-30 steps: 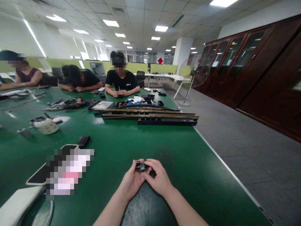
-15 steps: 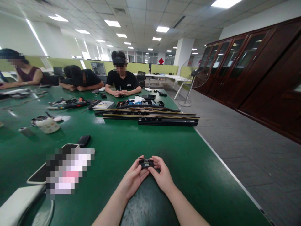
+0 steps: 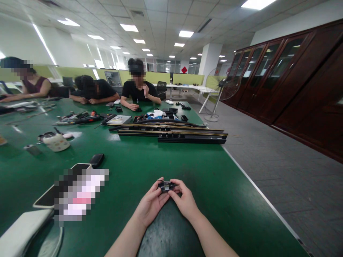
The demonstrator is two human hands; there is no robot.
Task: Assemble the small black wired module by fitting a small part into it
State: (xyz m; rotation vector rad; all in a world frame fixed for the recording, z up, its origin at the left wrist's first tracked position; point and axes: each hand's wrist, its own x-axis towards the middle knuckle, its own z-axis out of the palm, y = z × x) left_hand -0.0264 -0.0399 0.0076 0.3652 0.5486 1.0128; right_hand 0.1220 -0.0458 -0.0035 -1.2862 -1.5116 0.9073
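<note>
Between my two hands, above the green table [image 3: 214, 171], is a small black part [image 3: 166, 186] with a lighter metallic middle; its exact kind is too small to make out. My left hand [image 3: 151, 203] grips its left end, thumb in front and fingers behind. At the other end, my right hand [image 3: 183, 198] pinches it with thumb and fingertips. Fingers cover both ends of the part.
Long black rails [image 3: 193, 138] with thin brass-coloured rods lie across the table ahead. To the left are a phone [image 3: 64, 185], a white box-like device [image 3: 24, 228], a black case [image 3: 97, 160] and a patterned pot [image 3: 56, 142]. A person [image 3: 139, 89] sits opposite.
My hands stay in nearly the same place, and the black part looks slightly turned. The person opposite has raised one hand toward their chin. The view has shifted slightly.
</note>
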